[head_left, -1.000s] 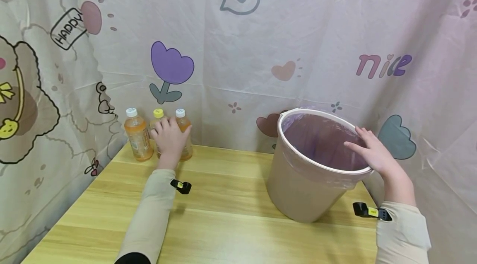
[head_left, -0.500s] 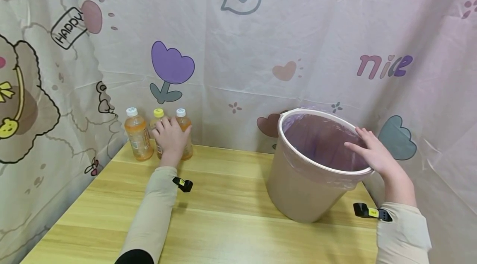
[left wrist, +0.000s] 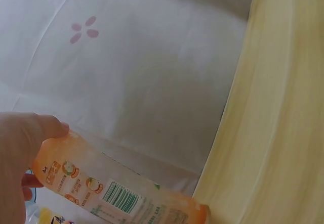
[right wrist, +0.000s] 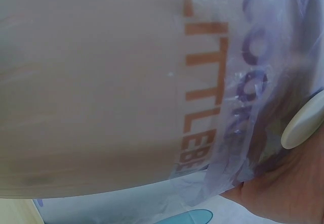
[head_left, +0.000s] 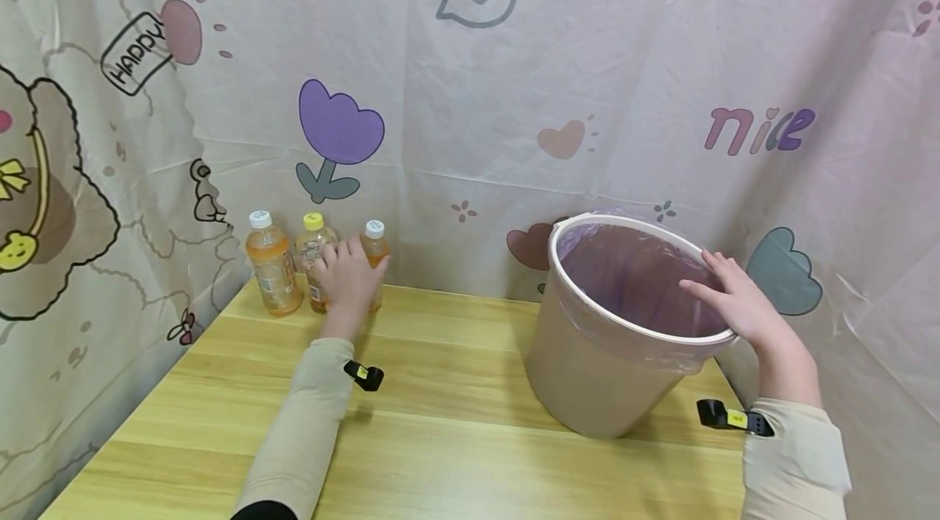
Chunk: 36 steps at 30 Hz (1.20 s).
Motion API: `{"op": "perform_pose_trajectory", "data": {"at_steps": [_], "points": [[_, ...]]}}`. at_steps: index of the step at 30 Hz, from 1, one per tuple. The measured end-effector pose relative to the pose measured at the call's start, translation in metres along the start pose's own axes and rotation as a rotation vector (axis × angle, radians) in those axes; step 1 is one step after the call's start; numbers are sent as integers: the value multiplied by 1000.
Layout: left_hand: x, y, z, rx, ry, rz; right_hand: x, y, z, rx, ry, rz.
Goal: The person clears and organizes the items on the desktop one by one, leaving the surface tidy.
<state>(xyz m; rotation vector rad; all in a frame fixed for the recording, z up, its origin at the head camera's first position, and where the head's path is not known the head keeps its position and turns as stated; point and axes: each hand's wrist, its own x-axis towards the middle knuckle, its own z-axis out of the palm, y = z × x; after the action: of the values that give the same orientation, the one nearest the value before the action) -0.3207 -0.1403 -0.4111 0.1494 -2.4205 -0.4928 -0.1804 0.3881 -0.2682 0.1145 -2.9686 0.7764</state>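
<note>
My left hand point(head_left: 348, 279) grips the rightmost of three drink bottles, a white-capped bottle point(head_left: 374, 245) of orange drink. In the left wrist view, thumb and fingers lie around the upper body of this bottle point(left wrist: 121, 183), which has a printed label and a barcode. Just left of the hand stands a yellow-capped bottle point(head_left: 313, 242), partly covered by the fingers. Another white-capped bottle point(head_left: 273, 271) stands upright at the far left. My right hand point(head_left: 742, 304) rests on the right rim of a beige trash bin point(head_left: 602, 373), fingers extended and thumb over its opening.
A clear plastic liner point(right wrist: 202, 82) with printed letters is folded over the bin's rim. Beneath everything lies a wood-grain table point(head_left: 441, 389). A printed cloth curtain point(head_left: 455, 95) hangs right behind the table's back edge.
My left hand has shifted slightly right, taking the right white-capped bottle with it and away from the yellow-capped one. The right hand and trash bin have stayed put.
</note>
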Motion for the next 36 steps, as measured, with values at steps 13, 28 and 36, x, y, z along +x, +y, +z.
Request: {"op": "perform_pose_trajectory", "data": {"at_steps": [13,28,36], "points": [[-15,14,5,-72,20,139,1,4,2,2,-4,-1],[-20,48,-6,-145,83,264,3,2,-1,-2,7,-19],[-28,73,-19,-215,73,310,2,2,0,-2,3,-4]]}}
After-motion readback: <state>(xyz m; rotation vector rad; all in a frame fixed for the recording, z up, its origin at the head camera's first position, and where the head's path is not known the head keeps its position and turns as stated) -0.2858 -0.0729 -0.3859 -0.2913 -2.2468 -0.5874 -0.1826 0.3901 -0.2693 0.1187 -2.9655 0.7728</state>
